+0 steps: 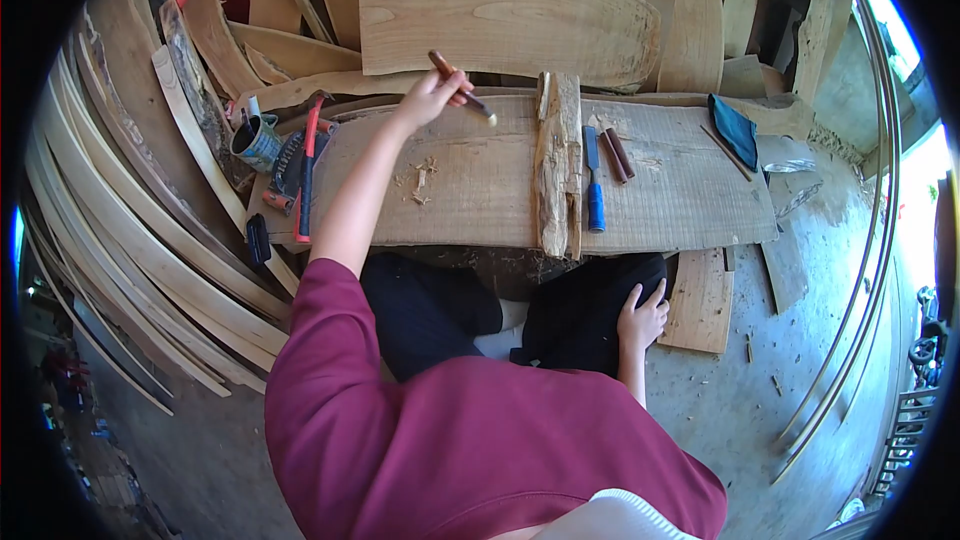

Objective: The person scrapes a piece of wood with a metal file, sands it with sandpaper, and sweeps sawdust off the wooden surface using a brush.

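My left hand (437, 98) is closed round a brown-handled tool (478, 107) with a pale tip, held above the left half of a wide wooden board (450, 210). Wood chips (421, 181) lie on the board below that hand. My right hand (643, 318) rests on my black-trousered knee, fingers apart and holding nothing. A rough, split length of wood (558, 165) stretches across the board. To its right lie a blue-handled chisel (595, 185) and two short brown sticks (618, 156).
At the board's left end are a red-and-black hammer (308, 170), a cup of tools (257, 143) and a small black object (258, 239). A dark green cloth (733, 130) lies at the right end. Curved wooden strips (150, 230) fill the left side; planks (500, 15) stand behind.
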The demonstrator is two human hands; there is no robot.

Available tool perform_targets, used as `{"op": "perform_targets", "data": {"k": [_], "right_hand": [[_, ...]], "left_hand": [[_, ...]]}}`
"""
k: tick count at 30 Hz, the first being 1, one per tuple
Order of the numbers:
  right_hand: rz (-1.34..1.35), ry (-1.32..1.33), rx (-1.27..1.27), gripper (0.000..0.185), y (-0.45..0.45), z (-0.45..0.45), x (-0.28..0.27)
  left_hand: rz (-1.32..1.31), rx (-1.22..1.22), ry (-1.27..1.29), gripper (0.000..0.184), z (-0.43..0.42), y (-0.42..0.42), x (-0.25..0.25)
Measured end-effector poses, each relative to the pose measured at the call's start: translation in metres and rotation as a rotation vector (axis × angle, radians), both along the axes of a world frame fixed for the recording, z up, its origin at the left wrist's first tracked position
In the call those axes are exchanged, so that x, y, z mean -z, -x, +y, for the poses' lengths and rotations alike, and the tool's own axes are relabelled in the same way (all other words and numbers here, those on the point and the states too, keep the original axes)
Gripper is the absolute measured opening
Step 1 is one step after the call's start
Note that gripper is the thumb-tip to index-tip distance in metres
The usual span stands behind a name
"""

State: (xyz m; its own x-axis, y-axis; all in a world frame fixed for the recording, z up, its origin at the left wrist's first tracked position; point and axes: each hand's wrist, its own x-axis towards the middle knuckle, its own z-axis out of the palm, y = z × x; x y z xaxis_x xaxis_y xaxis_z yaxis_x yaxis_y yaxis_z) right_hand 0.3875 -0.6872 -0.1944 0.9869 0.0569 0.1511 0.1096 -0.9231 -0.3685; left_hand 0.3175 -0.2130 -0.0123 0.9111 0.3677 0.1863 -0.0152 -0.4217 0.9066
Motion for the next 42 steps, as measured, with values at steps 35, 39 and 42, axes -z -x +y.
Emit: {"op": "perform_targets", "data": {"k": [35,39,42], "right_hand": [[-0.252,-0.332,-0.139,0.063,-0.028,-0.004,-0.005],[-0.479,-0.267,-0.27,0.065,-0.046,0.024,-0.053],[-0.403,-0.094,-0.421,0.067,-0.054,0.035,-0.081]], "left_hand": [[0.049,-0.154,-0.418,0.012,-0.047,0.116,0.05],[0.123,-0.182,-0.577,0.015,-0.06,0.117,0.047],[0.151,-0.184,-0.65,0.02,-0.072,0.11,0.041]]}}
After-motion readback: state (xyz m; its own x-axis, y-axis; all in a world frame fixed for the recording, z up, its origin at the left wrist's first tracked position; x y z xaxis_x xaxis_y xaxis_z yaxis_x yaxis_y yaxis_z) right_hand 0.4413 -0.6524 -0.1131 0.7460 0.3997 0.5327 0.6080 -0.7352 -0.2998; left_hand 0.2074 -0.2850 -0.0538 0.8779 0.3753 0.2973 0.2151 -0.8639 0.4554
